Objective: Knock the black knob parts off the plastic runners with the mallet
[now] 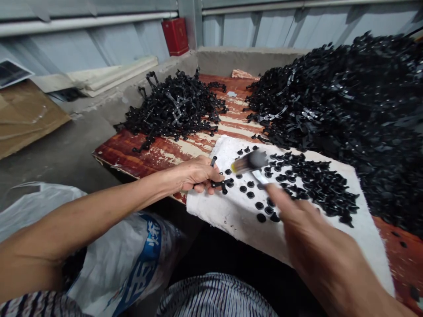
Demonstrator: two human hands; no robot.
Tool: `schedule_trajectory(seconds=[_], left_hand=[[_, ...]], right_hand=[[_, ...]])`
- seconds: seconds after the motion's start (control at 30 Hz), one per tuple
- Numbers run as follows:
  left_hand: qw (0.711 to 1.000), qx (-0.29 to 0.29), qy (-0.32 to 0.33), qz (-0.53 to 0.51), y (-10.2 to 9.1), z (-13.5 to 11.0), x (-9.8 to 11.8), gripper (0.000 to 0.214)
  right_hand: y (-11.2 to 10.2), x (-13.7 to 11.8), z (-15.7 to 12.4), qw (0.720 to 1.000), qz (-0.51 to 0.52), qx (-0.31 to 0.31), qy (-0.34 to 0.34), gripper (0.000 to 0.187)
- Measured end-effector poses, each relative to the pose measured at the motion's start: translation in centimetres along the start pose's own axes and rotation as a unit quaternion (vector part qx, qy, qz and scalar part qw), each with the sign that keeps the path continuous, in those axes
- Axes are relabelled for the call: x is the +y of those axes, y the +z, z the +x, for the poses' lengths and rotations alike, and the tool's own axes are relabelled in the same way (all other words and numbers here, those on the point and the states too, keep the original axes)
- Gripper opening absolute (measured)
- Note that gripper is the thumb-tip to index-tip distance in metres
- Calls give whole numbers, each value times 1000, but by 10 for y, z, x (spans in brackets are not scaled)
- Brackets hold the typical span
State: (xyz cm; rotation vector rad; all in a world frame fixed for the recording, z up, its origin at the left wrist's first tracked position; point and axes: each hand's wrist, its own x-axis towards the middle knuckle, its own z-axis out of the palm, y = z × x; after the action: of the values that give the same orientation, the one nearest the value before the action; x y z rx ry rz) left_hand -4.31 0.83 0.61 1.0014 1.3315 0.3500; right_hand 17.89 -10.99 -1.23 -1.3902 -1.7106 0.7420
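Observation:
My left hand [203, 174] is closed on a black jointed plastic linkage [224, 184] at the left side of a white cloth pad [211, 215]. In my right hand [307, 224], smeared by motion, is a mallet [249, 162] with a dark head, a yellowish end and a pale shaft. Its head hangs over the pad, just right of the linkage. Small round black caps [250, 195] lie scattered below the mallet, each apart from the others. More of these black pieces [317, 180] are heaped on the pad's right half.
A pile of black linkages [178, 103] stands at the table's back left, and a far bigger heap [350, 97] covers the right. The worn red board [155, 160] bears both. Below left sits a white plastic sack [128, 251]; a red box [175, 36] stands in the corner.

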Motion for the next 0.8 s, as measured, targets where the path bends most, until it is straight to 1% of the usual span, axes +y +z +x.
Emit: schedule_trajectory(seconds=[0.07,0.17,0.2,0.27,0.33,0.37,0.4,0.43,0.47,0.5,0.53,0.6,0.67,0.8], left_hand=[[1000,12,-5,14,1,0,-1,22],[999,7,9,33,0,2,-3,19],[999,4,19,43,-1,2,-4,18],[997,0,44,61,-2,0,-5,17],[995,-4,68,70,-3,-3,-4,16],[995,-8,78,66,-4,-6,-3,14],[995,-12,86,56,-4,-8,-2,12],[995,-14,91,42,-5,-10,-2,9],[995,-13,97,29,-6,-12,-2,6],[995,-14,101,21,-7,-12,-2,4],[994,-15,103,19,-7,-13,-2,2],[993,-24,111,30,-7,-11,-5,8],[991,-44,122,44,-6,-8,-8,16],[985,-53,145,79,-3,-4,-11,23]], right_hand=[[1,2,0,995,-75,-34,-64,56],[3,5,0,970,-181,-16,-160,69],[3,6,0,964,-198,-10,-176,72],[2,6,1,956,-219,-34,-190,72],[-1,3,4,963,-190,-45,-185,64],[-4,0,5,973,-158,-27,-167,58],[-8,-2,5,984,-117,4,-136,52],[-12,-4,6,993,-67,43,-92,47],[-15,-5,5,996,-12,79,-34,44],[-18,-5,5,993,44,103,33,44],[-20,-4,4,983,99,116,100,48],[-22,2,2,955,186,116,201,59],[-21,8,-1,936,223,110,248,63],[-18,18,-8,922,264,104,264,59]])
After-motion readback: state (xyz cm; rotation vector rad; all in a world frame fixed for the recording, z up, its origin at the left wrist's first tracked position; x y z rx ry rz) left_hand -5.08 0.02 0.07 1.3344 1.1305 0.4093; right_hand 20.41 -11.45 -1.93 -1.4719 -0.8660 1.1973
